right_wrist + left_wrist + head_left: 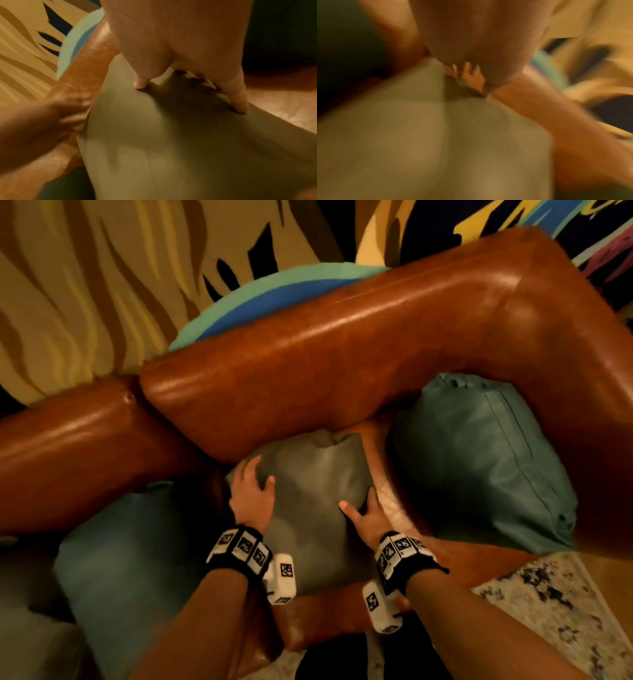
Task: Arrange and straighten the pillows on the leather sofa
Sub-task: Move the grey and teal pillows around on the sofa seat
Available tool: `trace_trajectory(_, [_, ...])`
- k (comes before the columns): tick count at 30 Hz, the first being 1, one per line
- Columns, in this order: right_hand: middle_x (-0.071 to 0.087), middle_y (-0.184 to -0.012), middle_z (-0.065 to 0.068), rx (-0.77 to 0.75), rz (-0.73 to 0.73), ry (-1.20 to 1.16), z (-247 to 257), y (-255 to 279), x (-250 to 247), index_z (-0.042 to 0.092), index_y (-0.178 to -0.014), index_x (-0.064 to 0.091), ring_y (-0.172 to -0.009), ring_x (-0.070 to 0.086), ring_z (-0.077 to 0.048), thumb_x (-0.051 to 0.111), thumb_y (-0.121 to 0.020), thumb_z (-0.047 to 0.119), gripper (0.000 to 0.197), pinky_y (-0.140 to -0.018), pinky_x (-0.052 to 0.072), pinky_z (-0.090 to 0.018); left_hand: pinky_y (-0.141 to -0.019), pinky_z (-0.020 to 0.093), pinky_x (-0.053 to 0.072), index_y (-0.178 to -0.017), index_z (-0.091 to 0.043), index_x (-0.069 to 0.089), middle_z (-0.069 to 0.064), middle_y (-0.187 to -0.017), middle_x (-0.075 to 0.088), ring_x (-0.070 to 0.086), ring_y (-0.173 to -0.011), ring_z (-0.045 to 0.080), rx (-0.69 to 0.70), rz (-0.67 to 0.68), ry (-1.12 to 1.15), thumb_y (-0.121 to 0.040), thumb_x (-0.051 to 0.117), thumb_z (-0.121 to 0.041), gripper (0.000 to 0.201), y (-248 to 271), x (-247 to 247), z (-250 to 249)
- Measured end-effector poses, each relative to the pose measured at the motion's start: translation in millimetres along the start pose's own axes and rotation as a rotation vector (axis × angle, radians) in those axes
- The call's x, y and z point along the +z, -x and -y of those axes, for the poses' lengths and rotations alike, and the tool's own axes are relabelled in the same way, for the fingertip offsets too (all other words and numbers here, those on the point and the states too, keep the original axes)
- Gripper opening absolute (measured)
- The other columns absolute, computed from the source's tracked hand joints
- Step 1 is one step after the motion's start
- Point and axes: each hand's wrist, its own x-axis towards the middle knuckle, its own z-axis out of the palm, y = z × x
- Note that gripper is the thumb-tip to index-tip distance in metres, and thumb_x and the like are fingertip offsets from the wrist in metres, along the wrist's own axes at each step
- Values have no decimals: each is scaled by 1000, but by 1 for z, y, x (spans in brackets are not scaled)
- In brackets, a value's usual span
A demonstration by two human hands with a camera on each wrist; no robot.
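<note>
Pressing on the grey-green pillow (308,501) from both sides, the left hand (251,494) and right hand (366,517) lie spread and flat, fingers straight, pinching nothing. It stands at the middle of the leather sofa (342,354) seat, leaning on the backrest. It looks light, soft and smooth, likely slippery, so its side edges or top corners seem best to grasp. A blue pillow (126,570) sits toward the seat's left edge, a teal pillow (479,460) in the right corner. The left wrist view is blurred; the pillow's underside is hidden.
</note>
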Motion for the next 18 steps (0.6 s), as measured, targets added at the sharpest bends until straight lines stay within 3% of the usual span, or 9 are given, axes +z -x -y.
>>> trace_trajectory(2, [35, -157, -12, 8, 13, 69, 3, -7, -3, 19, -158, 13, -142, 38, -33, 62, -83, 64, 101, -118, 29, -42, -114, 54, 35, -155, -26, 28, 14, -158, 33, 38, -141, 39, -355, 31, 177, -84, 71, -53, 87, 1, 4, 46])
trace_trajectory(4, [40, -154, -13, 1, 27, 82, 1, -18, -10, 16, -157, 18, -139, 42, -34, 62, -90, 50, 86, -117, 30, -38, -113, 54, 38, -156, -32, 20, 6, -158, 36, 43, -139, 35, -646, 184, 431, -61, 70, -84, 120, 1, 15, 88])
trace_trajectory(6, [45, -151, -8, -18, 85, 48, -1, -21, -18, 26, -155, 25, -135, 47, -32, 66, -86, 55, 85, -115, 34, -38, -114, 53, 37, -155, -34, 27, -3, -155, 42, 46, -137, 30, -700, 319, 534, -50, 58, -98, 127, 6, 22, 106])
trace_trajectory(9, [60, -135, 4, 67, 122, -339, -2, -9, -22, 43, -139, 43, -114, 62, -19, 68, -69, 76, 82, -96, 52, -41, -115, 51, 36, -153, -33, 31, 1, -151, 47, 47, -136, 30, -559, 315, 578, -64, 52, -94, 110, 13, 22, 87])
trace_trajectory(11, [64, -122, 10, 147, 162, -491, 5, 8, -27, 45, -133, 46, -105, 63, -13, 53, -83, 73, 58, -77, 53, -33, -112, 45, 41, -147, -33, 41, 1, -143, 55, 53, -131, 27, -436, 245, 629, -73, 58, -82, 90, 17, 14, 57])
trace_trajectory(12, [66, -119, 9, 178, 175, -555, 5, 14, -28, 44, -133, 48, -104, 64, -14, 48, -85, 75, 57, -74, 52, -32, -108, 44, 44, -136, -35, 50, -1, -135, 61, 57, -126, 25, -338, 201, 632, -71, 62, -79, 79, 21, 5, 37])
trace_trajectory(14, [74, -107, 4, 210, 218, -682, -3, 18, -23, 36, -132, 56, -86, 70, -17, 45, -78, 81, 71, -68, 51, -30, -102, 45, 47, -112, -37, 56, -7, -118, 66, 61, -115, 21, -47, 84, 446, -66, 65, -81, 65, 27, -22, -3])
trace_trajectory(16, [72, -85, -7, 286, 273, -748, -8, 25, -7, 23, -113, 69, -65, 61, -22, 43, -73, 85, 78, -63, 49, -33, -99, 43, 44, -114, -36, 55, -11, -119, 61, 55, -115, 18, 317, -66, 118, -71, 61, -80, 61, 26, -49, -46])
trace_trajectory(18, [66, -85, -8, 384, 327, -784, -1, 40, 9, 18, -117, 65, -77, 61, -29, 40, -90, 72, 65, -79, 54, -51, -98, 40, 38, -123, -39, 55, -16, -130, 58, 50, -121, 15, 592, -84, -135, -80, 54, -74, 55, 17, -60, -90])
